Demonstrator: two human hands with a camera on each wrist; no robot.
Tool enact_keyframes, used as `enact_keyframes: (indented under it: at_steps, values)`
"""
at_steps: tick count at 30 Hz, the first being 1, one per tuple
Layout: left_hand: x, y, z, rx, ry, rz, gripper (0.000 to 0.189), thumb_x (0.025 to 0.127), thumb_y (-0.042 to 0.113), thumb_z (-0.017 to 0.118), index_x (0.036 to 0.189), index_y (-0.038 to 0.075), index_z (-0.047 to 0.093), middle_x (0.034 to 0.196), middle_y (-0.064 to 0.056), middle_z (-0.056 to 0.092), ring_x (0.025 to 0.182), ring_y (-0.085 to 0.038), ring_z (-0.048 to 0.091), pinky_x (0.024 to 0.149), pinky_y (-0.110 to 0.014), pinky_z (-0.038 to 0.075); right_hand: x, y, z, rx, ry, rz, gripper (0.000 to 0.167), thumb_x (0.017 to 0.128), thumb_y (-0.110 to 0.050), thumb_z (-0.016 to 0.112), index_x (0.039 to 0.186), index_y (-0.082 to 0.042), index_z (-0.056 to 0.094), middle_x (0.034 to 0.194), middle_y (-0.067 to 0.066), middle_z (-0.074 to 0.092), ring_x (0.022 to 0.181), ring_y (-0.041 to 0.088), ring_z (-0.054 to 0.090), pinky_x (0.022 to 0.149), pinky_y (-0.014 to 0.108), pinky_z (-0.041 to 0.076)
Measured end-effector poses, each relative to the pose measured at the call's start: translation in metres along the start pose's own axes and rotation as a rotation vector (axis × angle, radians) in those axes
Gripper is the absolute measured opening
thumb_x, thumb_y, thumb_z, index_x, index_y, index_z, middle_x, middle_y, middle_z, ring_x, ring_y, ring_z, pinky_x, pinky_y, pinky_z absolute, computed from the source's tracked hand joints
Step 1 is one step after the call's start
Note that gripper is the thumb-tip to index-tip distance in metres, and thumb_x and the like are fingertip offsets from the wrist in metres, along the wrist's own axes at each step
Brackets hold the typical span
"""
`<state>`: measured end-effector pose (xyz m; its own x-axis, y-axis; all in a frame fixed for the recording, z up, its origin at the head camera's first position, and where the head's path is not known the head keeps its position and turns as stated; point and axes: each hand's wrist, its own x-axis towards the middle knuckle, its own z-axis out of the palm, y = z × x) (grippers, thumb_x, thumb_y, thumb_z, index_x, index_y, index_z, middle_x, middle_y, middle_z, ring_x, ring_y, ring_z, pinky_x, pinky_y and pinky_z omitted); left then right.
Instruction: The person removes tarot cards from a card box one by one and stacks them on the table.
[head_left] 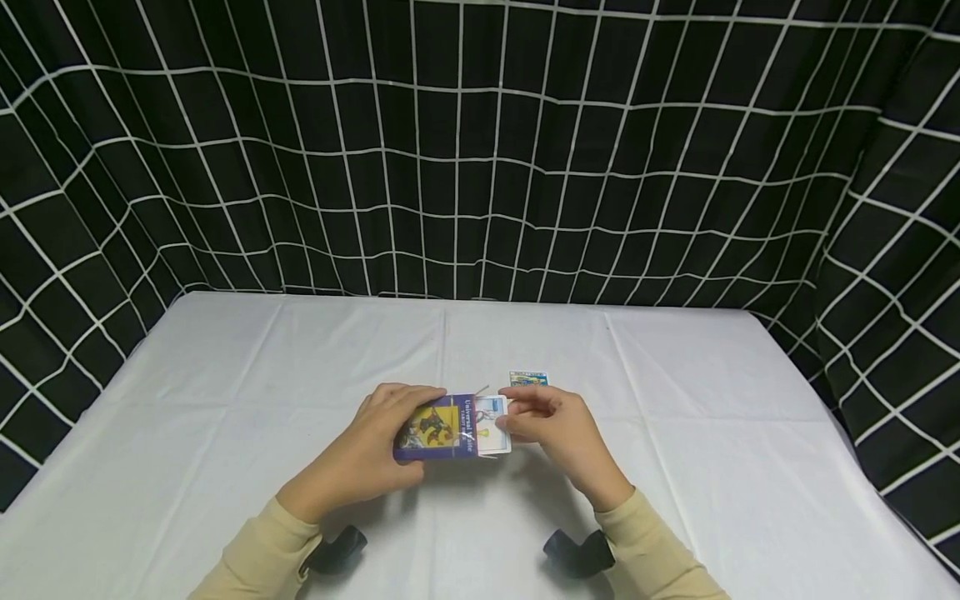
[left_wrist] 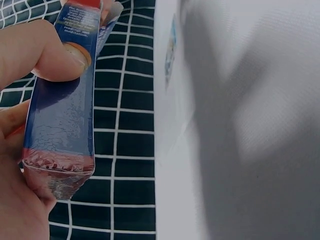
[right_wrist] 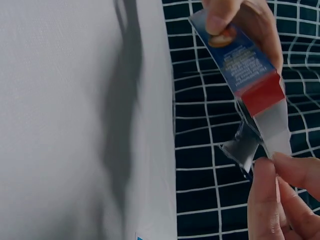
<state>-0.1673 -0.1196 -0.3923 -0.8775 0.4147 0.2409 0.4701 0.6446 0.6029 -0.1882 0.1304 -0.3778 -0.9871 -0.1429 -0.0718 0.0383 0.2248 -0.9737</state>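
Observation:
My left hand (head_left: 367, 450) grips a purple-blue tarot card box (head_left: 435, 429) by its long edges, raised over the white table. In the left wrist view its thumb lies on the narrow blue side of the box (left_wrist: 65, 117), which has a clear wrapper. The box's right end is open, and a white-bordered tarot card (head_left: 489, 427) sticks out of it. My right hand (head_left: 562, 429) pinches the outer edge of that card between thumb and fingers. Red edging and spread flaps at the box mouth (right_wrist: 260, 95) show in the right wrist view.
Another tarot card (head_left: 528, 378) lies on the white tablecloth (head_left: 337, 350) just behind the right hand, partly covered by it. Dark wrist cameras (head_left: 573, 554) sit under both forearms. A black curtain with a white grid (head_left: 450, 167) surrounds the table's back and sides.

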Motion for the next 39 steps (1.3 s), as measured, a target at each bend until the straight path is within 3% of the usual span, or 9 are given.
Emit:
enact_keyframes:
  at_steps: [13,22,31,39]
  values:
    - [-0.001,0.000,-0.001,-0.009,-0.002,0.016,0.085,0.065,0.011,0.079,0.145,0.018,0.048,0.142,-0.002,0.056,0.128,-0.021,0.043,0.106,-0.049,0.037,0.004,0.000,-0.006,-0.003,0.019,-0.014,0.025,0.088,-0.009,0.071,0.106,0.007,0.071,0.108,0.017,0.072,0.080,0.011,0.067,0.071,0.029,0.060]
    - [-0.001,0.000,-0.002,-0.006,-0.002,0.014,0.086,0.065,0.011,0.078,0.145,0.019,0.048,0.141,-0.001,0.057,0.127,-0.020,0.043,0.106,-0.049,0.037,0.006,-0.001,-0.015,-0.041,-0.001,-0.024,0.030,0.088,-0.006,0.066,0.113,0.009,0.068,0.110,0.019,0.072,0.083,0.011,0.067,0.075,0.031,0.060]
    - [-0.001,0.000,-0.002,0.000,-0.002,0.021,0.086,0.064,0.012,0.078,0.144,0.018,0.049,0.141,-0.002,0.057,0.127,-0.021,0.043,0.107,-0.049,0.037,0.007,0.000,-0.021,-0.094,-0.008,-0.024,0.026,0.086,-0.007,0.070,0.108,0.007,0.071,0.107,0.018,0.073,0.082,0.012,0.068,0.074,0.030,0.060]
    - [-0.001,-0.002,-0.004,-0.018,-0.024,0.028,0.083,0.066,0.009,0.074,0.144,0.021,0.049,0.142,0.000,0.056,0.129,-0.020,0.042,0.107,-0.049,0.036,0.008,-0.004,-0.034,-0.164,-0.094,-0.014,0.031,0.088,-0.012,0.071,0.112,0.008,0.071,0.100,0.016,0.075,0.073,0.008,0.067,0.070,0.026,0.059]
